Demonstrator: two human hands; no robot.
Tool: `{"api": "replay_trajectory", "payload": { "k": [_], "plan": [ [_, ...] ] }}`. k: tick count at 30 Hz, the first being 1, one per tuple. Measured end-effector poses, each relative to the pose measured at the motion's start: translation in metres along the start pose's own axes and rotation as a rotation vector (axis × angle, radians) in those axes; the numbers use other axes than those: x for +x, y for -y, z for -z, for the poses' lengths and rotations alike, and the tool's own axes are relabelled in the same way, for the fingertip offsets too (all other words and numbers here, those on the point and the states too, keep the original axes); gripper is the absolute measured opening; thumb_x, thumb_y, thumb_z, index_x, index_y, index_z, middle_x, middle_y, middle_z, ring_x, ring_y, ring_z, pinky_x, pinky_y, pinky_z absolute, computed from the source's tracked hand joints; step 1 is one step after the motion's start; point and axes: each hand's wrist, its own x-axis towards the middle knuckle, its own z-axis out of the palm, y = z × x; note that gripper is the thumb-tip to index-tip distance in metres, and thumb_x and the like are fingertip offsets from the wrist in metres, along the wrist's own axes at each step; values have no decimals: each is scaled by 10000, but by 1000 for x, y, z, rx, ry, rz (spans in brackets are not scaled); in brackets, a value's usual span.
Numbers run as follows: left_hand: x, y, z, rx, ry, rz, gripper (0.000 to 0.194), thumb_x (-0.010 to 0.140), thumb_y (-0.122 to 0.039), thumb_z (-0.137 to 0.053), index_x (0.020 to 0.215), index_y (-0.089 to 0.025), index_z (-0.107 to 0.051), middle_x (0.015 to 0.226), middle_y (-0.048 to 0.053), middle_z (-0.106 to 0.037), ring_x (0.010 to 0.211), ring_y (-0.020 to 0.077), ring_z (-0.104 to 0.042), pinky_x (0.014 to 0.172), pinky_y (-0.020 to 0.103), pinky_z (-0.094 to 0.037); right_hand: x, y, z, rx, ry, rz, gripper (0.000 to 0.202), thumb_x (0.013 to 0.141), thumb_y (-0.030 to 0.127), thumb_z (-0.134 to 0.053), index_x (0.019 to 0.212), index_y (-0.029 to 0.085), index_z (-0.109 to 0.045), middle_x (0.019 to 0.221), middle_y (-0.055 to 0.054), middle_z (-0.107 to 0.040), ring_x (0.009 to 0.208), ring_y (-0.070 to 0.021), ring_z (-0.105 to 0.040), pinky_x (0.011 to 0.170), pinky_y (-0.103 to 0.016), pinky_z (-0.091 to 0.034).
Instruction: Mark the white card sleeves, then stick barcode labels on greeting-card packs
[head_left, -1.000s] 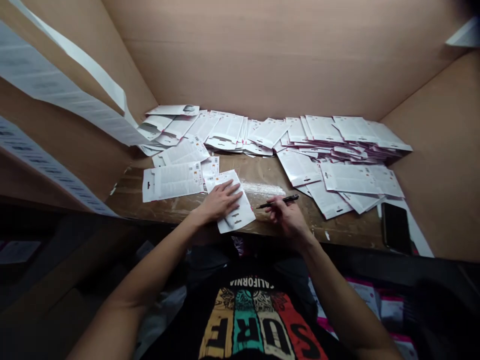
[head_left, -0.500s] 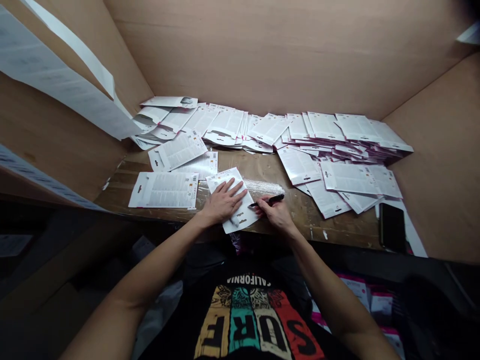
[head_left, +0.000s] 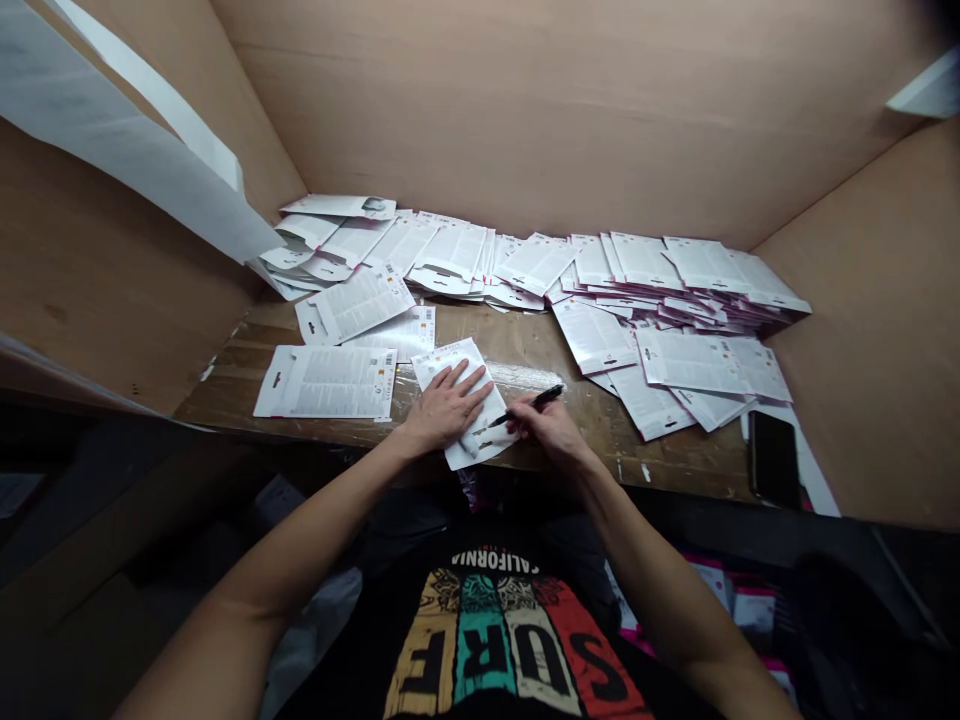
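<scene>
A white printed packet point(head_left: 457, 356) with hanger slots lies tilted near the front edge of the brown table. My left hand point(head_left: 444, 408) rests flat on it, fingers spread, holding nothing. In my right hand point(head_left: 546, 424) is a black pen point(head_left: 541, 396), gripped between thumb and fingers, its tip at the packet's surface close to the hanger slots. Left of my left hand lies another white packet point(head_left: 330, 382), with two more overlapping just behind it.
Piled white packets point(head_left: 637, 262) line the back board, spilling forward at the right. A black phone point(head_left: 774, 458) lies at the table's right front. Paper strips point(head_left: 150, 170) hang at the left wall. Pink and white packs point(head_left: 752, 606) sit below the table.
The pen tip has moved slightly left and down across the packet, closer to the hanger slots, along with my right hand. My left hand stays on the packet. The view has shifted a little.
</scene>
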Motion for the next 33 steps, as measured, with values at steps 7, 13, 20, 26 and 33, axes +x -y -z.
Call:
{"api": "replay_trajectory", "payload": {
  "k": [7, 13, 20, 26, 33],
  "plan": [
    [-3, 2, 1, -46, -30, 0, 490, 1054, -256, -504, 1537, -198, -569, 1676, 85, -486, 1607, 341, -321, 1301, 534, -287, 5, 9, -27, -754, -34, 208, 235, 891, 420, -677, 811, 200, -672, 791, -64, -693, 765, -210, -618, 726, -305, -452],
    [-5, 3, 7, -95, -133, 42, 378, 1035, -256, -558, 1389, -175, -663, 1516, 136, -611, 1379, 331, -531, 1153, 518, -466, -21, 32, -13, -377, 492, 211, 409, 993, 569, -627, 910, 175, -703, 767, -20, -645, 707, -169, -572, 684, -277, -437],
    [-43, -15, 27, -157, -112, 119, 555, 1018, -518, -624, 1440, -156, -623, 1503, 177, -602, 1371, 354, -533, 1162, 536, -457, -46, 45, 29, -763, 552, 349, 491, 847, 511, -873, 1238, 236, -763, 1186, -90, -720, 1051, -270, -683, 929, -378, -547],
    [-68, -7, 27, -78, 132, 19, 886, 891, -694, -728, 1556, -151, -509, 1706, 217, -390, 1610, 425, -282, 1289, 557, -297, -42, 11, 1, -1041, 328, 497, 553, 881, 420, -858, 1372, 255, -663, 1518, -134, -583, 1339, -324, -601, 1074, -478, -546],
    [-56, -4, 26, 12, 139, -151, 450, 1060, -279, -543, 1481, -122, -547, 1558, 220, -572, 1562, 355, -423, 1268, 493, -352, -46, -2, -9, -1202, 251, 542, 547, 912, 470, -818, 1381, 249, -642, 1523, -148, -588, 1311, -355, -586, 980, -503, -590]
  ]
}}
